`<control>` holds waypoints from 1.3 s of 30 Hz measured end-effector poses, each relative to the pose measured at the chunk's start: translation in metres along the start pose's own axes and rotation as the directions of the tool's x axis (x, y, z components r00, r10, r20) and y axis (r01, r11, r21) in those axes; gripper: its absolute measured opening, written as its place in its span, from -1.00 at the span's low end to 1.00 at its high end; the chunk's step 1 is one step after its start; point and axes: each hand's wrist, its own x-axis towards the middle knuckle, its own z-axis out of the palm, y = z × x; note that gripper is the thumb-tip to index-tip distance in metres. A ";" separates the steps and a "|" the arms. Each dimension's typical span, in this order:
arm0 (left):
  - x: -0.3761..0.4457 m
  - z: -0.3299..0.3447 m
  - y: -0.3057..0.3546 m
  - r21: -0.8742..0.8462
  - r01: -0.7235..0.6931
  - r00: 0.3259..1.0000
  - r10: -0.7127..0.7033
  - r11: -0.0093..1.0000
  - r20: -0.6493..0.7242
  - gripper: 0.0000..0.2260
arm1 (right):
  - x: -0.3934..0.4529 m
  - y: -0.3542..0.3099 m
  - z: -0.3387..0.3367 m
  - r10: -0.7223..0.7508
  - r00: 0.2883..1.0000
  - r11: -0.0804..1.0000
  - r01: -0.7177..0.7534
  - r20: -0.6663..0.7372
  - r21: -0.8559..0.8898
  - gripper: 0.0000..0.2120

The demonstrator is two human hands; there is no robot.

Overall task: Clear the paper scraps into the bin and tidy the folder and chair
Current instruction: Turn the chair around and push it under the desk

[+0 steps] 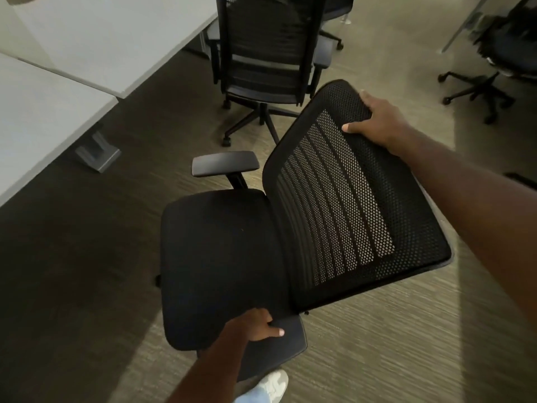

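A black office chair (pixel 220 257) with a padded seat and a mesh backrest stands on the carpet in the middle of the view, its seat facing the desks on the left. My left hand (pixel 255 324) grips the near armrest at the bottom. My right hand (pixel 377 123) holds the top edge of the mesh backrest. The far armrest (pixel 225 162) is free. No paper scraps, bin or folder are in view.
Two white desks (pixel 43 117) fill the upper left, with a grey desk foot (pixel 97 154) on the floor. A second black chair (pixel 267 53) stands just behind. Another chair (pixel 494 68) is at the upper right. My shoe (pixel 273 385) shows below.
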 end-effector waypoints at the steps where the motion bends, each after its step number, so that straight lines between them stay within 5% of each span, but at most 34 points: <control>1: 0.000 0.003 -0.004 -0.008 0.006 1.000 -0.006 1.000 -0.005 -0.40 | -0.002 -0.004 0.001 -0.004 1.000 1.000 0.004 -0.010 -0.001 -0.07; 27: -0.095 -0.005 -0.133 -0.047 0.096 0.992 -0.100 0.994 -0.076 -0.49 | -0.082 -0.120 0.077 -0.072 0.997 0.988 0.066 -0.040 -0.137 -0.11; 33: -0.123 -0.014 -0.150 -0.301 0.160 0.964 -0.214 0.940 -0.157 -0.59 | -0.106 -0.160 0.104 -0.075 0.997 0.980 0.069 -0.026 -0.188 -0.10; 39: -0.153 -0.057 -0.125 -0.600 -0.162 0.870 -0.174 0.783 -0.461 -0.66 | -0.135 -0.212 0.142 -0.054 0.997 0.991 0.047 -0.056 -0.123 -0.14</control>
